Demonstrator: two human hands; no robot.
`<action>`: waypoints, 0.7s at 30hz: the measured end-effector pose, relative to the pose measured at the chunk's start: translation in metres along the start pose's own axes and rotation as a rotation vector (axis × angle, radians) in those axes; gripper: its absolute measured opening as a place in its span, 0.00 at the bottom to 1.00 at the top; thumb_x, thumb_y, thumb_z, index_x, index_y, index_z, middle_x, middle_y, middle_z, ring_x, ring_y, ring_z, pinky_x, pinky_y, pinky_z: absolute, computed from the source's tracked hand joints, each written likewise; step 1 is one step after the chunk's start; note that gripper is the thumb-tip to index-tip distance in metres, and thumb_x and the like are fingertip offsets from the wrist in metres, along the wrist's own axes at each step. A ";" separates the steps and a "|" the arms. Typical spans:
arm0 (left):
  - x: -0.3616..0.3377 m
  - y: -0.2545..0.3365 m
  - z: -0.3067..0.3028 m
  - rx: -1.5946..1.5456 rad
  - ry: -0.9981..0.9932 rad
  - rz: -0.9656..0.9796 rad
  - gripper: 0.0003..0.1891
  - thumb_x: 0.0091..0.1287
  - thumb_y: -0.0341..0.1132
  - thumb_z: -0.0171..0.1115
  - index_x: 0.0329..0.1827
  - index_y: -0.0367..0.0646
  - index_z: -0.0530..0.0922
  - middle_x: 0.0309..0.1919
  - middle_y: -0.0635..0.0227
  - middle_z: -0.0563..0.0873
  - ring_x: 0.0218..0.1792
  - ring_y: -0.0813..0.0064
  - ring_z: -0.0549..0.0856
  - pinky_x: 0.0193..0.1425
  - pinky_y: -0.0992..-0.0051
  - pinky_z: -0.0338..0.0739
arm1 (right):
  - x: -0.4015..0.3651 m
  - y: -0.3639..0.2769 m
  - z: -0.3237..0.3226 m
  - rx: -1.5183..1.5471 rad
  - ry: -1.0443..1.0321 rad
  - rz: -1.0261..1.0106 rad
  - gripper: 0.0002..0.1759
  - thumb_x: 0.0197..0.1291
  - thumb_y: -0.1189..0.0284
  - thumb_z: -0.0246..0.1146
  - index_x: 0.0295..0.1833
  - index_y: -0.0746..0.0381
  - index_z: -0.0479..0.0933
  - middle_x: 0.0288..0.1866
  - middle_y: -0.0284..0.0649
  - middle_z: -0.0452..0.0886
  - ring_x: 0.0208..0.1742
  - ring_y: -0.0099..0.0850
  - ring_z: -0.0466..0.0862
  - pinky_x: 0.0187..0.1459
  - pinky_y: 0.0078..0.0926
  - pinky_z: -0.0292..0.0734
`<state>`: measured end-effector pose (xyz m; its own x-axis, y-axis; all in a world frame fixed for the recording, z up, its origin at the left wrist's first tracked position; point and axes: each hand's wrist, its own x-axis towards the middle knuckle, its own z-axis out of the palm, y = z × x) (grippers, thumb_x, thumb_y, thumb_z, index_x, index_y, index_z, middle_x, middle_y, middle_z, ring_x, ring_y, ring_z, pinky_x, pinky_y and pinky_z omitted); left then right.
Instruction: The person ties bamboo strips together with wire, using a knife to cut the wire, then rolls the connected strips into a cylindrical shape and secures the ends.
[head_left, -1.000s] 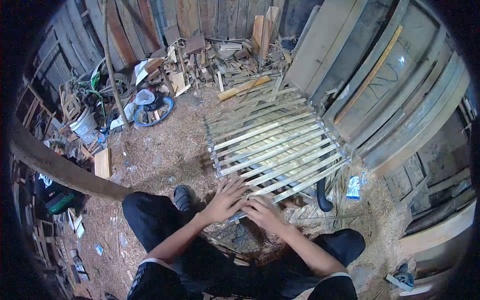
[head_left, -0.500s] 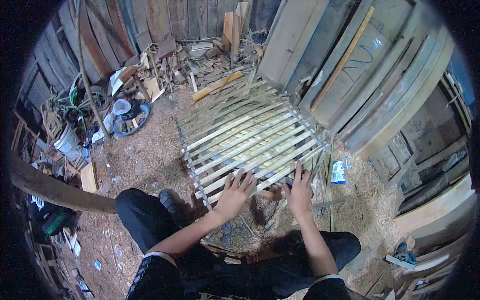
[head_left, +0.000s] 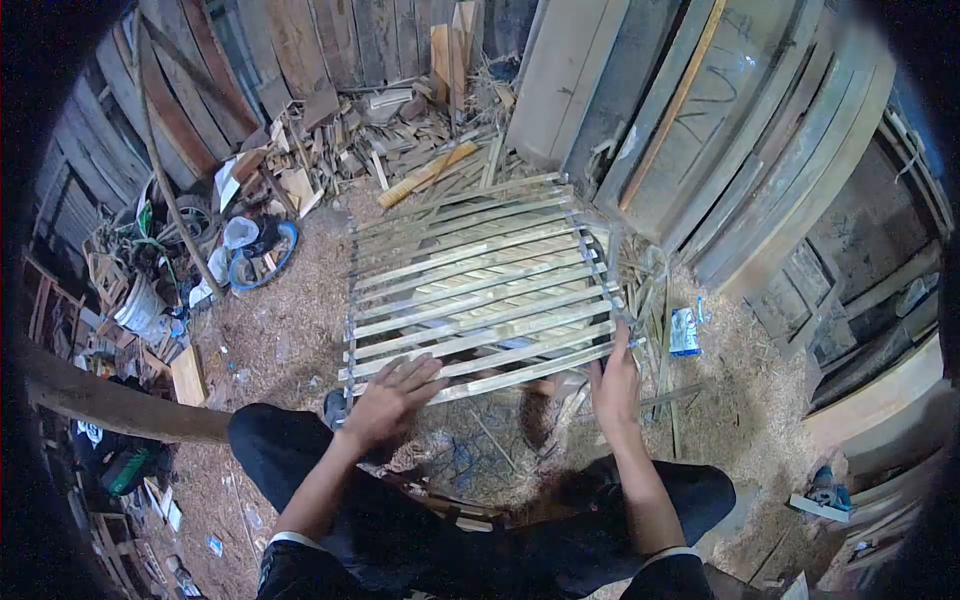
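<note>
A slatted panel (head_left: pixel 480 301) of pale wooden strips lies in front of my knees, its strips running left to right and joined along both sides by dark bands with bluish bits. My left hand (head_left: pixel 392 400) rests on the nearest strips toward the left end, fingers stretched out flat. At the panel's right near corner is my right hand (head_left: pixel 617 390), its thumb and fingers about the strip ends; the fingertips are partly hidden. Beneath the panel, more pale strips (head_left: pixel 500 262) show through the gaps.
Wood scraps (head_left: pixel 400 130) pile against the back wall. Wide boards (head_left: pixel 570 80) lean at the right. A blue basin (head_left: pixel 262 262) and a white bucket (head_left: pixel 142 310) stand left. A blue-white packet (head_left: pixel 684 332) and a power tool (head_left: pixel 826 492) lie right. A thick pole (head_left: pixel 130 398) crosses the left side.
The panel has turned so its strips lie more level across my view. My left hand has moved left along the near strips; my right hand has shifted slightly right to the corner.
</note>
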<state>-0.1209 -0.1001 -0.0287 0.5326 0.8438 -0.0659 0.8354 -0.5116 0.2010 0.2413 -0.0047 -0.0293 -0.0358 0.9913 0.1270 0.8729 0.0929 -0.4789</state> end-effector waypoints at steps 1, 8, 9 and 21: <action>0.006 0.008 0.009 0.003 0.104 -0.038 0.42 0.58 0.28 0.65 0.80 0.54 0.65 0.80 0.68 0.66 0.81 0.61 0.63 0.83 0.56 0.57 | -0.001 -0.004 -0.004 0.022 -0.007 0.018 0.45 0.64 0.79 0.66 0.81 0.63 0.50 0.47 0.67 0.82 0.48 0.67 0.83 0.47 0.56 0.77; 0.030 0.027 0.008 0.145 0.295 -0.102 0.33 0.67 0.34 0.60 0.78 0.54 0.68 0.70 0.61 0.78 0.75 0.55 0.73 0.77 0.55 0.70 | -0.002 0.010 -0.015 -0.310 0.271 -0.194 0.29 0.63 0.65 0.71 0.68 0.58 0.75 0.44 0.52 0.84 0.41 0.52 0.85 0.39 0.44 0.78; 0.027 0.025 -0.001 0.044 0.235 -0.129 0.31 0.67 0.34 0.60 0.77 0.55 0.69 0.69 0.60 0.79 0.73 0.55 0.75 0.76 0.56 0.70 | -0.006 -0.002 -0.022 -0.238 0.267 -0.124 0.27 0.62 0.65 0.71 0.66 0.56 0.77 0.43 0.50 0.84 0.41 0.51 0.85 0.41 0.45 0.78; -0.009 -0.013 -0.041 -0.173 0.141 -0.003 0.32 0.64 0.33 0.63 0.74 0.58 0.73 0.66 0.65 0.83 0.64 0.60 0.83 0.74 0.60 0.74 | -0.018 -0.037 -0.011 -0.120 0.224 -0.858 0.20 0.52 0.73 0.71 0.53 0.54 0.84 0.51 0.36 0.83 0.57 0.38 0.81 0.62 0.42 0.72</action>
<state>-0.1425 -0.0944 0.0096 0.4959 0.8657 0.0677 0.7948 -0.4839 0.3663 0.2148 -0.0271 -0.0039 -0.6148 0.5423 0.5726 0.6347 0.7712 -0.0488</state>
